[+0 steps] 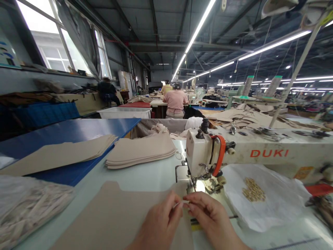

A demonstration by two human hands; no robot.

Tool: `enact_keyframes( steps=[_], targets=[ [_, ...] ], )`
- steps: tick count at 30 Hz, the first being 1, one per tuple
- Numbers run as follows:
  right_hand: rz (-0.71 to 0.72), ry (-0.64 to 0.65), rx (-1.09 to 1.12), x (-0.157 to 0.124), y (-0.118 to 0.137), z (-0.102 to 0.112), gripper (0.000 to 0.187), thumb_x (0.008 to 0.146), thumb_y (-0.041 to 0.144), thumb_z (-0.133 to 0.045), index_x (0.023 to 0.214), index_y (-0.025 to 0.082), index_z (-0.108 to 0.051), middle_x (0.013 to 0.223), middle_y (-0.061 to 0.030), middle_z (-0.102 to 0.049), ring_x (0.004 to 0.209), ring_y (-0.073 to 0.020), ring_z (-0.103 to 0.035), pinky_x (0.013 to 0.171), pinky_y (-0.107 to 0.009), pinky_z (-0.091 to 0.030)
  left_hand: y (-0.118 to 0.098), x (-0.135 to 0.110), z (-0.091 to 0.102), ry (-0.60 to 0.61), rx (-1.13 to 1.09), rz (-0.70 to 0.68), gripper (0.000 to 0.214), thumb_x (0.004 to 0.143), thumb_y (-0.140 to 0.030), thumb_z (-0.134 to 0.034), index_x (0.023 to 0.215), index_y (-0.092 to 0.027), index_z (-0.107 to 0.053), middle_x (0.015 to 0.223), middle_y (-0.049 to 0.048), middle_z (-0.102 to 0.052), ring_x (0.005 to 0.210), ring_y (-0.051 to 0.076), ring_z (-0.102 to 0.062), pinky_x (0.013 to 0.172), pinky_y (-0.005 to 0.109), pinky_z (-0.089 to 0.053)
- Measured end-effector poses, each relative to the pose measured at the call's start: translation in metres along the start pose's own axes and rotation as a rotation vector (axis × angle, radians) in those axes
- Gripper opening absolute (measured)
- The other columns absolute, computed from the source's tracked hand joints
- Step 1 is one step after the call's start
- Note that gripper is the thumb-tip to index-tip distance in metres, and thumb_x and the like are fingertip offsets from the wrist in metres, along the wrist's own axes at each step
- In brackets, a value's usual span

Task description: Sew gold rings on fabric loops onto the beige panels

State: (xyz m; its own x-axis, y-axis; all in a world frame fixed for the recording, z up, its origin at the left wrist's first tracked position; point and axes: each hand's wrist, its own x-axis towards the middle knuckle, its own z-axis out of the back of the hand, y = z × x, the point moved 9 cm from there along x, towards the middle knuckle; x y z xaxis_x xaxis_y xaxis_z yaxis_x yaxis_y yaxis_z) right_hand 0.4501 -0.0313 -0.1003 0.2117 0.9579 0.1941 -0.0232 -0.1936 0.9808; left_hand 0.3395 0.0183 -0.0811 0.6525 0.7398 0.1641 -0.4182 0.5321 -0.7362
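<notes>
My left hand (161, 221) is closed, thumb against fingers, pinching a short narrow pale strip (185, 201). Facing it, my right hand (211, 216) pinches the other end of this strip; any small piece at its fingertips is too small to make out. Both hands are just in front of the needle area of a white sewing machine (200, 152). Under my left hand lies a large flat beige fabric panel (111, 211), its far right corner close to the presser foot. To the right, small gold-coloured metal pieces (253, 190) lie heaped on a white plastic bag (275, 211).
Beyond the panel sits a stack of beige pieces (142, 149). More beige panels (59, 154) lie on a blue table (78, 126). A clear bag of pale strips (33, 211) is at the left. A person in pink (176, 102) sits further ahead.
</notes>
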Motion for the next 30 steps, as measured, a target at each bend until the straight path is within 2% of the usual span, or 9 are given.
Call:
enact_keyframes(
  steps=[4,7,9,13,15,17,23,26,30],
  targets=[
    [0.008,-0.125,-0.031,0.002,0.001,0.005,0.022,0.082,0.040,-0.066,0.087,0.019,-0.068,0.077,-0.0043,-0.070,0.069,-0.0177,-0.064,0.063,-0.025,-0.051,0.000,0.000,-0.001,-0.007,-0.066,0.025,0.020,0.091,-0.031,-0.038,0.076,-0.024,-0.048,0.061,-0.0043,-0.057,0.056,0.015,-0.055,0.057,0.024,-0.037],
    [0.093,-0.172,-0.135,0.002,0.010,0.005,0.016,0.083,0.033,-0.061,0.085,0.018,-0.067,0.076,-0.0049,-0.070,0.068,-0.0171,-0.065,0.061,-0.023,-0.052,0.000,-0.001,-0.003,0.011,-0.103,0.039,0.019,0.090,-0.030,-0.039,0.075,-0.024,-0.048,0.060,-0.0048,-0.056,0.054,0.015,-0.054,0.055,0.024,-0.036],
    [0.171,-0.163,-0.227,0.000,0.017,0.002,0.016,0.086,0.026,-0.055,0.093,0.018,-0.067,0.085,-0.0065,-0.071,0.076,-0.0177,-0.067,0.068,-0.023,-0.053,-0.001,-0.001,-0.004,0.024,-0.117,0.032,0.018,0.090,-0.029,-0.040,0.074,-0.024,-0.047,0.060,-0.0047,-0.056,0.054,0.015,-0.054,0.055,0.024,-0.036],
    [0.265,-0.092,-0.380,-0.008,0.024,-0.006,0.035,0.088,0.017,-0.048,0.122,0.019,-0.057,0.110,-0.0086,-0.069,0.100,-0.0181,-0.066,0.087,-0.025,-0.050,0.004,0.001,-0.005,0.041,-0.182,0.053,0.019,0.090,-0.031,-0.040,0.074,-0.023,-0.047,0.060,-0.0041,-0.057,0.054,0.015,-0.054,0.055,0.025,-0.037],
    [0.268,-0.065,-0.426,-0.010,0.025,-0.008,0.035,0.090,0.017,-0.048,0.124,0.021,-0.056,0.117,-0.0082,-0.066,0.105,-0.0182,-0.063,0.090,-0.025,-0.048,0.008,0.002,-0.004,0.042,-0.236,0.073,0.021,0.091,-0.034,-0.040,0.075,-0.023,-0.048,0.061,-0.0035,-0.057,0.054,0.016,-0.054,0.055,0.025,-0.039],
    [0.244,-0.061,-0.420,-0.009,0.027,-0.007,0.029,0.091,0.020,-0.047,0.117,0.021,-0.061,0.113,-0.0077,-0.067,0.101,-0.0182,-0.064,0.087,-0.024,-0.049,0.010,0.004,-0.003,0.043,-0.291,0.070,0.021,0.091,-0.036,-0.041,0.076,-0.022,-0.049,0.064,-0.0023,-0.059,0.056,0.016,-0.054,0.058,0.026,-0.040],
    [0.021,-0.083,-0.146,0.005,0.011,0.004,0.014,0.081,0.030,-0.063,0.078,0.017,-0.068,0.070,-0.0027,-0.066,0.064,-0.0153,-0.061,0.059,-0.023,-0.047,0.007,0.006,-0.015,0.174,-0.530,0.052,0.014,0.088,-0.034,-0.041,0.086,-0.021,-0.046,0.066,-0.0018,-0.059,0.053,0.013,-0.049,0.052,0.024,-0.039],
    [-0.127,-0.002,0.016,0.011,-0.006,0.001,0.023,0.070,0.038,-0.075,0.072,0.017,-0.066,0.062,0.0003,-0.063,0.056,-0.0130,-0.057,0.055,-0.023,-0.044,0.005,0.006,-0.020,0.221,-0.592,0.058,0.015,0.087,-0.035,-0.042,0.089,-0.020,-0.045,0.062,-0.0030,-0.057,0.050,0.012,-0.048,0.049,0.023,-0.036],
    [-0.232,0.057,0.133,0.015,-0.015,-0.001,0.036,0.058,0.047,-0.082,0.070,0.017,-0.065,0.063,0.0008,-0.064,0.058,-0.0137,-0.060,0.058,-0.024,-0.047,0.008,0.006,-0.022,0.280,-0.684,0.111,0.019,0.079,-0.028,-0.049,0.096,-0.020,-0.046,0.062,-0.0040,-0.059,0.049,0.010,-0.049,0.047,0.021,-0.034]
  ],
)
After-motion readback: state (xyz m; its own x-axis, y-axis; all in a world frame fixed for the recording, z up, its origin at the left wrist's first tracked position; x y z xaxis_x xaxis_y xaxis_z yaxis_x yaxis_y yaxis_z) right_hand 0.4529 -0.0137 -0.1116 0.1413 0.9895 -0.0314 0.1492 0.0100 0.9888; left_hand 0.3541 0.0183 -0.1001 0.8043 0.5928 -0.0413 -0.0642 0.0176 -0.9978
